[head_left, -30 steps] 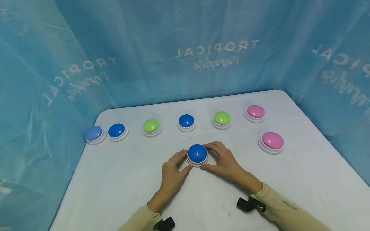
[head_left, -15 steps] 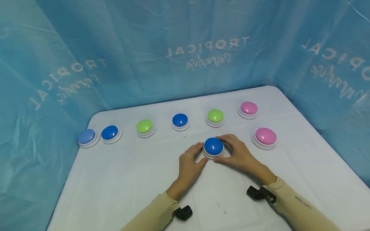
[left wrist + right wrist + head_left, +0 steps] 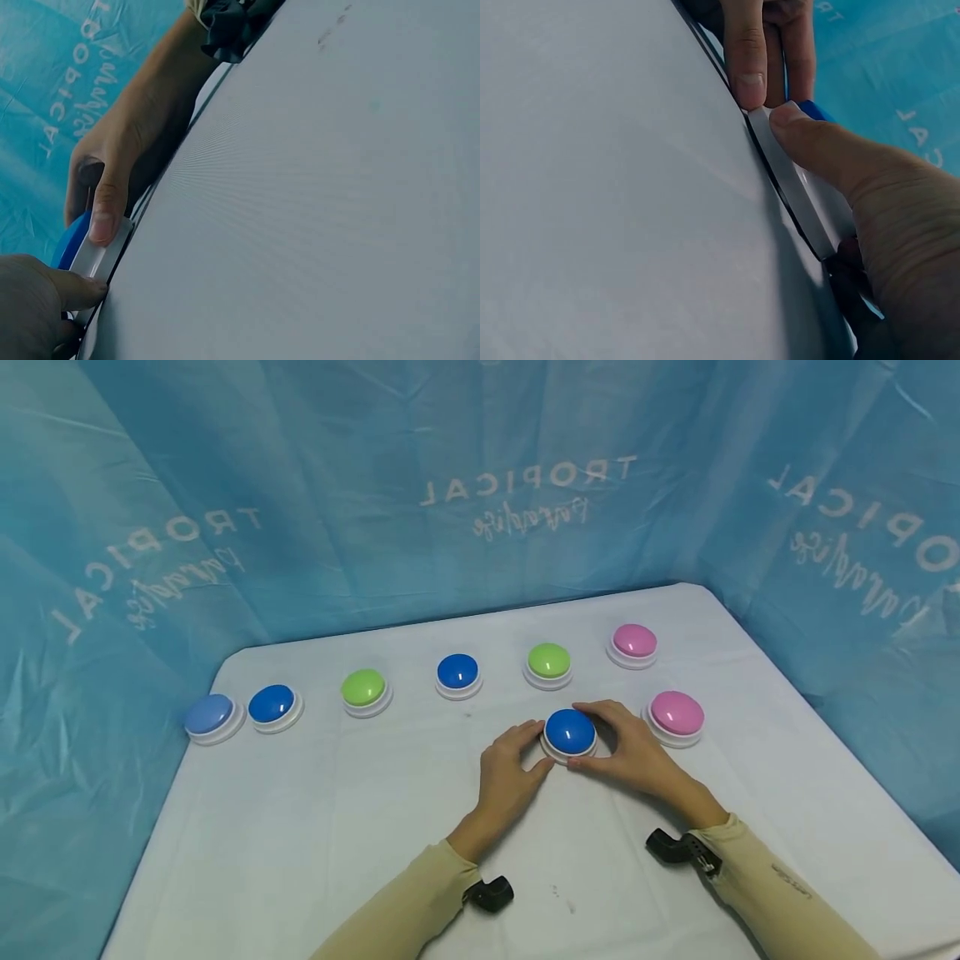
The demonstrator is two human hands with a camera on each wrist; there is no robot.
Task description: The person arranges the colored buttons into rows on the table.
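A round push button with a blue dome [image 3: 570, 732] and a white base is held between both hands at the middle right of the table. My left hand [image 3: 510, 777] grips its left side, thumb at the near rim and fingers toward the far side. On the other side my right hand [image 3: 633, 752] holds it the same way. In the left wrist view the white base [image 3: 101, 259] sits edge-on between the two thumbs. The right wrist view has the right thumb [image 3: 817, 142] on the base's side. A pink button [image 3: 677, 714] stands close behind the right hand.
Along the back stand a light blue button [image 3: 208, 714], a dark blue one [image 3: 272, 704], a green one [image 3: 363, 688], another blue one [image 3: 457, 672], a second green one [image 3: 549, 662] and a pink one [image 3: 633, 642]. Blue curtains [image 3: 337, 527] enclose the white-covered table [image 3: 315, 827].
Both hands have moved to the right and farther back with the blue button between them, bringing it nearer the front pink button. The head view has shifted slightly to the right.
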